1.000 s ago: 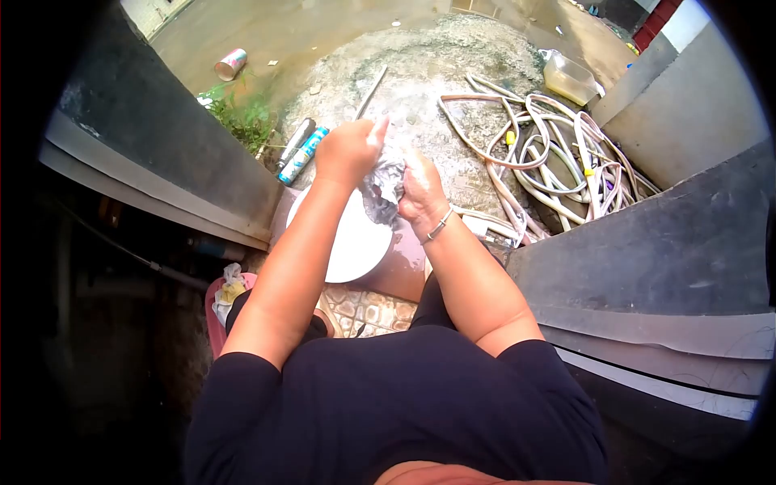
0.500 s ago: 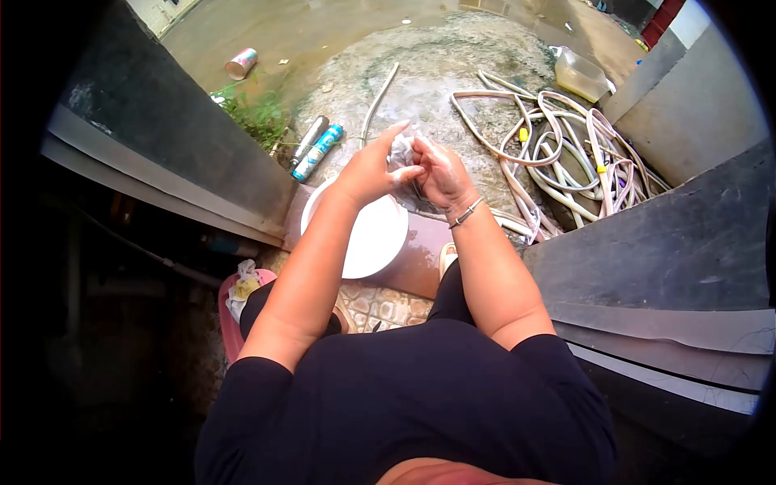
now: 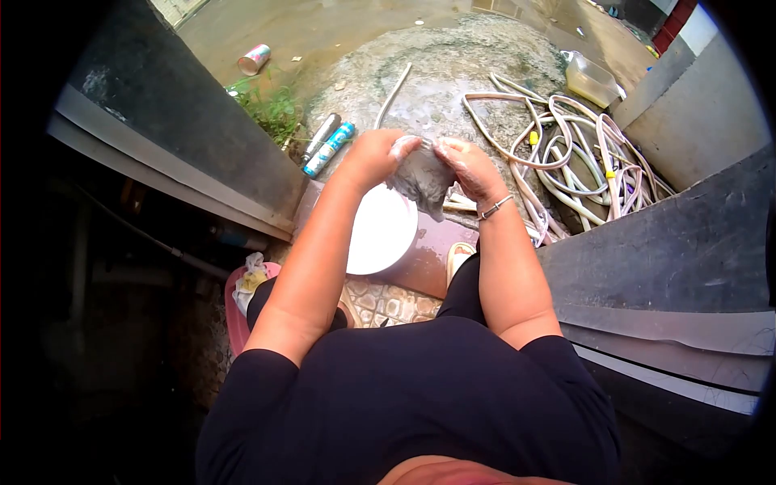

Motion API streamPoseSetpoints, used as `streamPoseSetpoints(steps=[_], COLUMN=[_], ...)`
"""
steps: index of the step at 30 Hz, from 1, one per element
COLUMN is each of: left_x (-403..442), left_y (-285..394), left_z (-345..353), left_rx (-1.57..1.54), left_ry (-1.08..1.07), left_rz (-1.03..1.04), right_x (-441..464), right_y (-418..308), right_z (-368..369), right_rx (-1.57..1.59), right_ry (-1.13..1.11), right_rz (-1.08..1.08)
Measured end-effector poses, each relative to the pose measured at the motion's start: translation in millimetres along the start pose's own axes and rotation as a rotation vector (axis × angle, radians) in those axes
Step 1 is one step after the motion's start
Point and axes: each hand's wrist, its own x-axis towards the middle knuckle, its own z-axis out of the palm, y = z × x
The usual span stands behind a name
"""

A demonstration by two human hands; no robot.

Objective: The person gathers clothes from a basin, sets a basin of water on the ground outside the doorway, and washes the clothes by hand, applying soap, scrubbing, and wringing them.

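Over the doorstep, my two hands hold up a wet-looking grey cloth (image 3: 424, 174) that hangs down in folds. My left hand (image 3: 384, 155) pinches its upper left edge between thumb and fingers. At the upper right edge my right hand (image 3: 473, 167), with a bracelet on the wrist, grips it the same way. Whitish foam shows on both hands. Below and to the left of the cloth stands a white basin (image 3: 380, 242), partly hidden by my left forearm; what lies in it cannot be made out.
Coiled pale hoses (image 3: 566, 153) lie to the right on wet concrete, near a clear plastic tub (image 3: 592, 81). A blue spray can (image 3: 329, 150) and a dark cylinder (image 3: 322, 136) rest at left. Behind my left arm is a pink basin (image 3: 237, 323) with crumpled cloth. Walls stand on both sides.
The grey cloth was bunched up between my hands and is now spread out and hanging. My fingers have closed on its upper edges. The view has shifted slightly.
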Motion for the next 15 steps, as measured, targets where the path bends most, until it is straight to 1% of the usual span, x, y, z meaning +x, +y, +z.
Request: streamPoseSetpoints(steps=[1,3,4,5,7,8,9,10,11,13,14,15], left_x=[-1,-1,-2,-3,-13,-16,-18,-12,-7,5,9,6], left_y=[3,14,17,23,35,40,45,45,44,37,30,27], left_z=[-1,3,12,23,53,64,69,66,60,37,39,48], left_rx=[0.002,0.219,0.222,0.267,0.348,0.425,0.500,0.432,0.352,0.279,0.386,0.386], left_ry=[0.004,0.155,0.279,0.366,0.381,0.282,0.185,0.297,0.341,0.401,0.437,0.433], left_rz=[0.000,-0.105,-0.032,-0.012,0.140,0.129,0.118,0.098,-0.033,-0.119,-0.045,-0.051], right_x=[-1,0,5,18,23,40,37,31,26,5,6,16], right_y=[0,0,9,22,30,49,49,50,50,3,5,20], right_z=[4,17,20,21,18,6,12,16,20,69,68,53], right_rx=[-0.001,0.185,0.209,0.358,0.552,0.647,0.742,0.806,0.868,0.823,0.789,0.791], right_ry=[-0.004,0.167,0.269,0.304,0.307,0.219,0.178,0.141,0.104,0.395,0.372,0.374], right_rz=[-0.002,-0.110,-0.157,-0.187,0.003,0.072,0.076,0.000,-0.079,-0.088,-0.133,-0.126])
